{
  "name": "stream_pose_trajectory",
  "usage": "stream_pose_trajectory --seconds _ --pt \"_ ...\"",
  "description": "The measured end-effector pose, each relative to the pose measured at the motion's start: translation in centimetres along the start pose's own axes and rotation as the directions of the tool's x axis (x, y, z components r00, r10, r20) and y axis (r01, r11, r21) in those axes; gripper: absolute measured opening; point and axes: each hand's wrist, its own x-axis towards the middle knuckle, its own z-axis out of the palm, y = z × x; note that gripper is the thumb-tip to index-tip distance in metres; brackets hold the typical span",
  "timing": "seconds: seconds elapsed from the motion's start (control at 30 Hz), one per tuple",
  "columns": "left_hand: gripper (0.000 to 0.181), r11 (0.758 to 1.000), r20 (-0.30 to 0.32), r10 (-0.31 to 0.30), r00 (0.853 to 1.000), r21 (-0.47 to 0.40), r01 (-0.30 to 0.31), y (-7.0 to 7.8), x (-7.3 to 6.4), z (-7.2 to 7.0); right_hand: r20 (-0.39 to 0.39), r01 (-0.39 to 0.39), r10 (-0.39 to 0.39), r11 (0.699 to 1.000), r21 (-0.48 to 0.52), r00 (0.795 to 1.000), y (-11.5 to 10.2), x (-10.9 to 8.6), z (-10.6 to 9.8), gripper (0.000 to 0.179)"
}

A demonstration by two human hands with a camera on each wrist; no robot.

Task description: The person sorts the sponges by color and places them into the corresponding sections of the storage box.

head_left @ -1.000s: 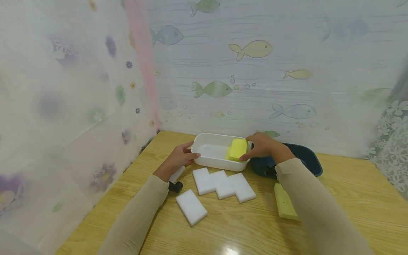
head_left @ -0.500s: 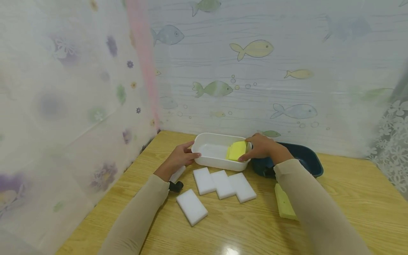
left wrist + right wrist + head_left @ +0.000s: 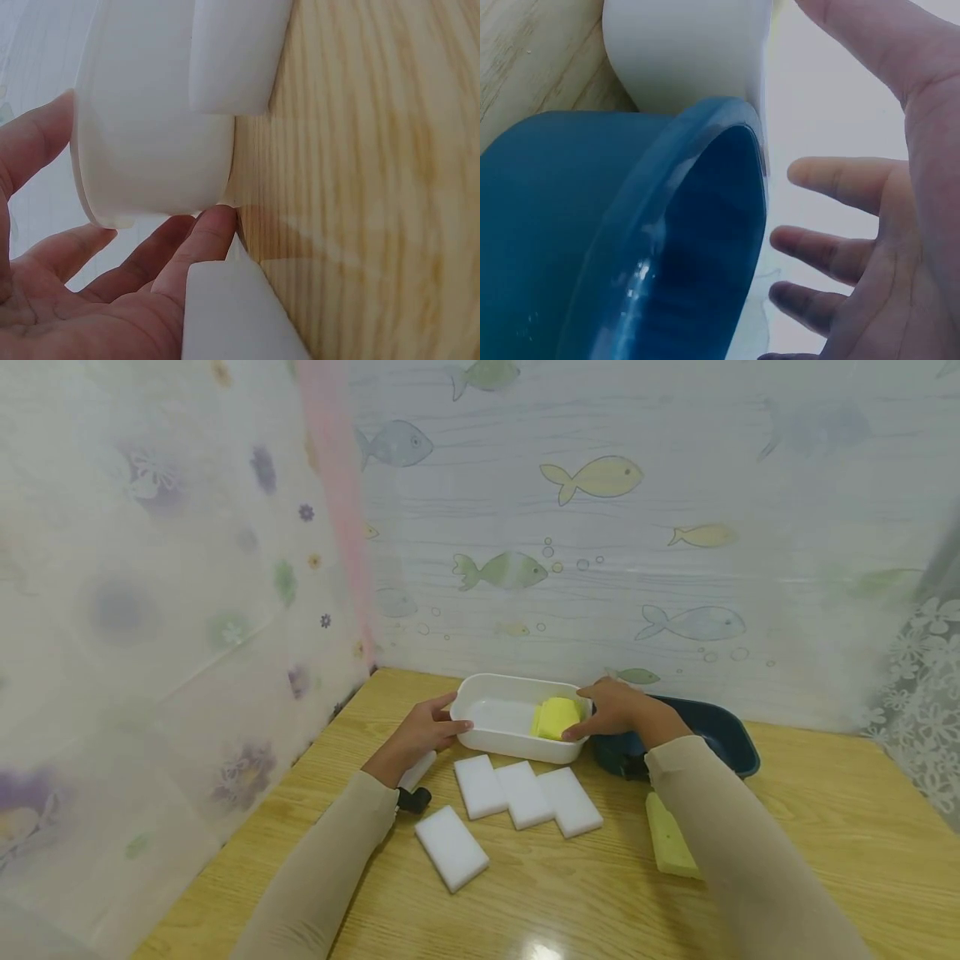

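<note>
My left hand grips the left end of a white plastic basin, thumb at the near side and fingers round the end. Two bright yellow sponges, overlapping, lie inside it at the right end. Over that end hovers my right hand, its thumb and index finger near the upper sponge. In the right wrist view the fingers are spread and hold nothing. Right beside the white basin stands a dark blue basin, partly hidden by my right hand and forearm.
Several white sponges lie on the wooden table before the white basin, one partly hidden under my left wrist. A pale yellow sponge lies partly beneath my right forearm. A fish-patterned curtain hangs behind.
The upper yellow sponge, earlier tilted up in my right hand, has sunk lower in the white basin and my right hand has let go. My left hand stays put.
</note>
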Motion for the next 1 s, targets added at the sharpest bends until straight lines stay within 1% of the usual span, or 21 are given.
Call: stream_pose_trajectory --seconds 0.3,0.57,0.7,0.83,1.0 --pt "0.089 0.999 0.015 0.036 0.999 0.003 -0.036 -0.3 0.0 -0.1 -0.019 0.012 -0.011 1.0 0.022 1.0 0.2 -0.8 -0.3 0.105" --pt "0.089 1.0 0.011 0.028 1.0 -0.005 -0.027 -0.4 -0.1 -0.2 -0.099 0.04 -0.037 0.999 0.023 0.994 0.2 -1.9 -0.5 0.097" --pt "0.089 1.0 0.004 0.023 1.0 -0.008 -0.023 -0.6 -0.1 -0.2 -0.131 0.076 -0.069 0.996 0.051 0.989 0.4 -3.3 -0.4 0.094" --pt "0.088 0.999 0.009 0.033 0.999 -0.011 -0.033 -0.4 -0.2 0.0 -0.166 0.102 -0.088 0.992 0.074 0.982 0.9 -5.2 -0.2 0.094" --pt "0.088 0.999 0.013 0.033 0.999 -0.02 -0.033 -0.2 -0.2 -0.1 -0.231 0.152 -0.126 0.984 0.094 0.965 1.4 -7.6 0.2 0.094"
